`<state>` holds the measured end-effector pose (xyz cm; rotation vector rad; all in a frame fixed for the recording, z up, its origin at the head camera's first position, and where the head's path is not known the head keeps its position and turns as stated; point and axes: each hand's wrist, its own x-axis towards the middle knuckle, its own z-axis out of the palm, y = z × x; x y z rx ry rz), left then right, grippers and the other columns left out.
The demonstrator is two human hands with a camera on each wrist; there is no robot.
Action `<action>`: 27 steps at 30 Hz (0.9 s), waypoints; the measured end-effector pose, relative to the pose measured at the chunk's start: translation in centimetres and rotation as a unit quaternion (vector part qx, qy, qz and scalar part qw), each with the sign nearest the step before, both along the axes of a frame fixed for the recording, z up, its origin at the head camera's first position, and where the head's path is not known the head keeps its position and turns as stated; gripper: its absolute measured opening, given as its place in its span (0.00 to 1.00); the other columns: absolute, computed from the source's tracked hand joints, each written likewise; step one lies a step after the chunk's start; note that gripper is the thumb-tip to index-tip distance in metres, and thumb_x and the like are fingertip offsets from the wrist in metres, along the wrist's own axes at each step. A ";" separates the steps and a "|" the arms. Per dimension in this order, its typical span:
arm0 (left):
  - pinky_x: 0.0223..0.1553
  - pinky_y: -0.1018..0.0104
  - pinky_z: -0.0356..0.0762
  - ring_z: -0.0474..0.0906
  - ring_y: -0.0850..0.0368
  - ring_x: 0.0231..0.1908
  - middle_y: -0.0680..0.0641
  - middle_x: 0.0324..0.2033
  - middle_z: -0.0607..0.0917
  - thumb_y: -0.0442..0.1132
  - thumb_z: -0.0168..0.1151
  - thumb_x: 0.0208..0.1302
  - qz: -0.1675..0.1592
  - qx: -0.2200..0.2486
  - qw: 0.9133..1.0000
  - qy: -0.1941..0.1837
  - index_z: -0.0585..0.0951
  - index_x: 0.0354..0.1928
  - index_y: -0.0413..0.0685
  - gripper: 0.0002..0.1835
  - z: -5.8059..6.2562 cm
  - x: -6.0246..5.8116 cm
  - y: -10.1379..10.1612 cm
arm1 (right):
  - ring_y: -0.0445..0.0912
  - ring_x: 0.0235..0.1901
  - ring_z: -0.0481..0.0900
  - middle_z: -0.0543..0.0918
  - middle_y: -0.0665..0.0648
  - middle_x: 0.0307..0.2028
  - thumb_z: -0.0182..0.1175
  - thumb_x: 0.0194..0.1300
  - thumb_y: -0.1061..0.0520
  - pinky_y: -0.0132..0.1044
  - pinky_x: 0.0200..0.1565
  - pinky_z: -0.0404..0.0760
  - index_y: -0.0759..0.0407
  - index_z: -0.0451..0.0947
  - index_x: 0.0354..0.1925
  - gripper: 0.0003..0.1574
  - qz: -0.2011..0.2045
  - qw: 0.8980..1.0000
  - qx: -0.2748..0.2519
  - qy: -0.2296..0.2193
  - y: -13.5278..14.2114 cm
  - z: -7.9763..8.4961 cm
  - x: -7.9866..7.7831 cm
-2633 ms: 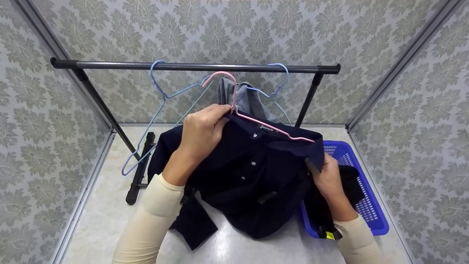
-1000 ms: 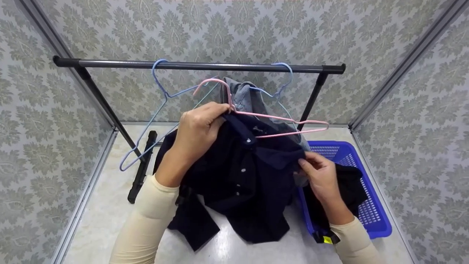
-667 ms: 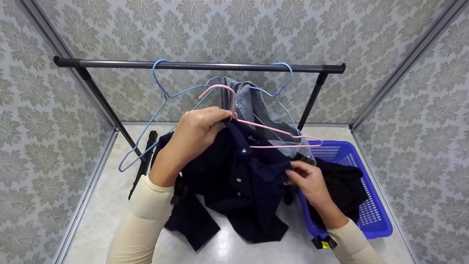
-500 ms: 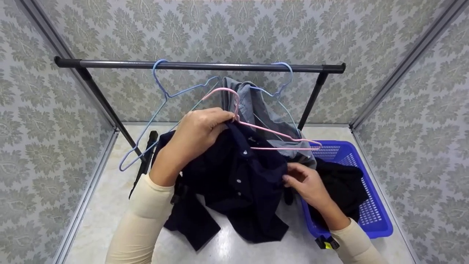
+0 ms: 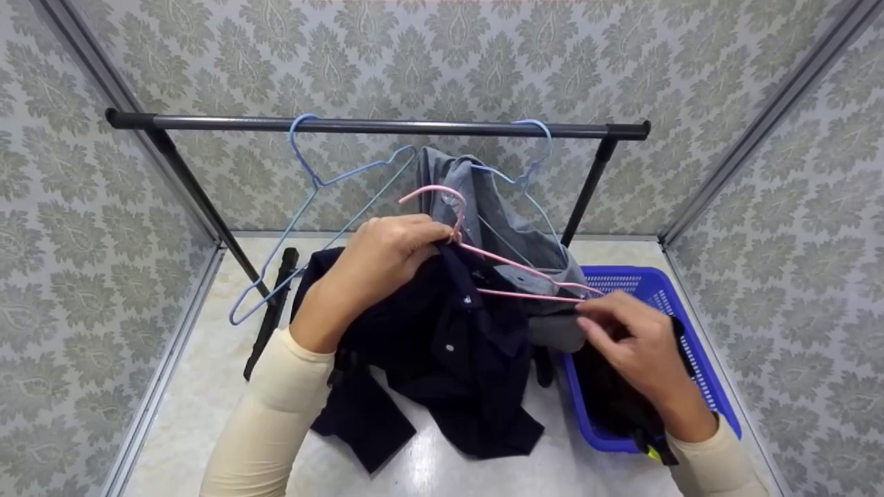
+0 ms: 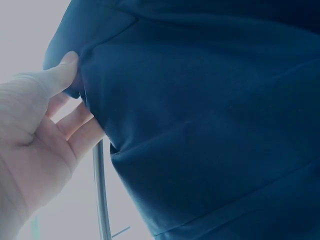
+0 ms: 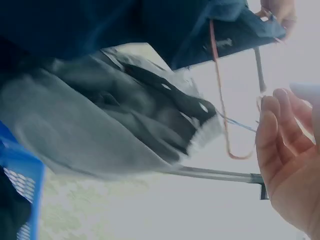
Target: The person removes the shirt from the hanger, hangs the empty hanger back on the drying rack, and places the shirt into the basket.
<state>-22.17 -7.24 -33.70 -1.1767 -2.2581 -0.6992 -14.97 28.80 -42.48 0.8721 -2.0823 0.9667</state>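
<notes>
My left hand [image 5: 387, 259] pinches the neck of a pink hanger [image 5: 507, 261] together with the collar of a navy shirt [image 5: 414, 345]. In the left wrist view the thumb presses the navy cloth. The shirt hangs below, buttons facing me, its left side on the hanger. The hanger's right arm sticks out of the collar, bare. My right hand [image 5: 639, 338] is at that arm's end, off the shirt, with loosely bent fingers and a gap between thumb and forefinger. In the right wrist view, its fingers [image 7: 285, 120] lie beside the hanger's looped end.
A black clothes rail [image 5: 387, 126] crosses behind. On it hang a blue hanger [image 5: 276, 238] at the left and another blue hanger [image 5: 545, 148] carrying a grey garment [image 5: 511, 221]. A blue basket [image 5: 639, 276] with black clothing stands right on the pale floor [image 5: 428, 476].
My right hand has let go of the shirt's collar side and moved right to the hanger's end. The left hand, hanger and shirt top have shifted slightly down and right.
</notes>
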 end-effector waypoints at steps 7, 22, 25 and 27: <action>0.47 0.55 0.85 0.88 0.52 0.43 0.50 0.41 0.91 0.27 0.64 0.66 -0.002 -0.007 1.000 -0.001 0.88 0.47 0.47 0.12 -0.2 0.2 0.1 | 0.43 0.41 0.82 0.86 0.55 0.42 0.78 0.48 0.70 0.22 0.48 0.76 0.59 0.88 0.45 0.24 -0.022 0.999 0.042 -0.010 0.2 2.3 -0.9; 0.44 0.54 0.85 0.88 0.50 0.40 0.50 0.40 0.90 0.30 0.65 0.67 -0.006 -0.005 1.000 0.002 0.88 0.48 0.48 0.11 -0.5 0.5 0.7 | 0.47 0.42 0.89 0.88 0.55 0.44 0.76 0.58 0.63 0.42 0.43 0.87 0.60 0.81 0.55 0.26 0.010 0.968 0.202 -0.145 -1.5 2.6 -3.2; 0.43 0.53 0.85 0.88 0.50 0.39 0.49 0.39 0.90 0.30 0.66 0.66 -0.006 -0.004 1.000 0.011 0.88 0.48 0.47 0.11 -0.5 0.5 0.8 | 0.46 0.40 0.89 0.89 0.54 0.42 0.77 0.56 0.63 0.44 0.43 0.87 0.60 0.80 0.55 0.28 -0.020 0.964 0.233 -0.128 -1.9 2.3 -3.3; 0.43 0.53 0.85 0.88 0.50 0.40 0.49 0.40 0.90 0.30 0.65 0.66 -0.006 -0.003 1.000 0.013 0.88 0.48 0.47 0.11 -0.5 0.5 0.8 | 0.46 0.37 0.88 0.89 0.53 0.39 0.79 0.54 0.61 0.44 0.40 0.87 0.59 0.79 0.55 0.31 -0.044 0.961 0.255 -0.098 -2.1 2.0 -3.3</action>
